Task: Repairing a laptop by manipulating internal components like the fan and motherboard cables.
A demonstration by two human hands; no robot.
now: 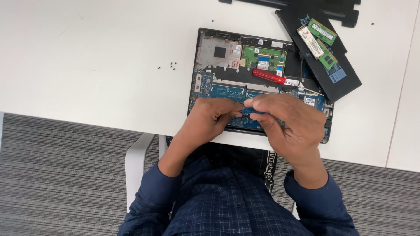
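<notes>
An opened laptop base [205,48] lies on the white table, its blue circuit board and metal heat plate exposed. My left hand [210,120] and my right hand [286,124] meet over the board's near edge. Both pinch a small blue part [246,111] between fingertips; most of it is hidden by my fingers. A red-handled screwdriver [268,76] rests across the middle of the laptop, just beyond my right hand.
A black battery pack [337,81] lies at the right rear with green and white memory modules [317,37] on it. Black cover pieces [332,6] sit at the far edge. Several tiny screws [171,66] lie left of the laptop. The white table [87,65] ends near me.
</notes>
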